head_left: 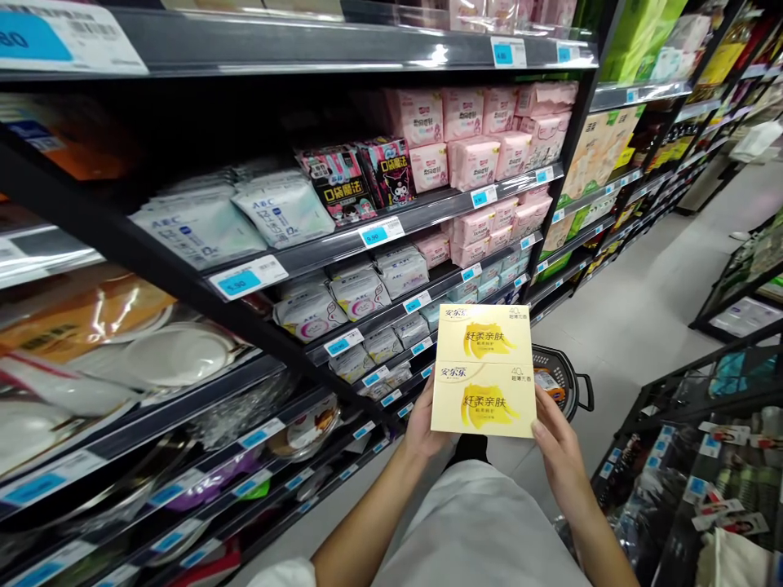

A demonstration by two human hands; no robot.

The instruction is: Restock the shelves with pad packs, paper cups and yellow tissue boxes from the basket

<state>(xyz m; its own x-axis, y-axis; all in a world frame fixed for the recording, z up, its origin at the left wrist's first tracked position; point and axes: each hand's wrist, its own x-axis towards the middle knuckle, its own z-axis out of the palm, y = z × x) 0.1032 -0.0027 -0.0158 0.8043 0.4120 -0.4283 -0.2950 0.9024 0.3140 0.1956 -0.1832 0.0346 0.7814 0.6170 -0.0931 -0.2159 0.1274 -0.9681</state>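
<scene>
Both hands (493, 436) are gripping one yellow package (483, 371) by its sides! Just past it, one black shopping basket (559, 379), with packed store shelves (318, 253) alongside.

Yellow box (483, 371): back face hidden; smallest print too small to read.
Left grip (425, 424): fingertips hidden behind the box.
Right grip (558, 456): fingertips hidden behind the box.
Shopping basket (559, 379): partly hidden behind the box; contents too small to tell.
Price tags (382, 232): farther ones too small to read.
Top shelf (306, 41): packs cut off by the upper edge.
White top (477, 530): cut off by the lower edge.
</scene>
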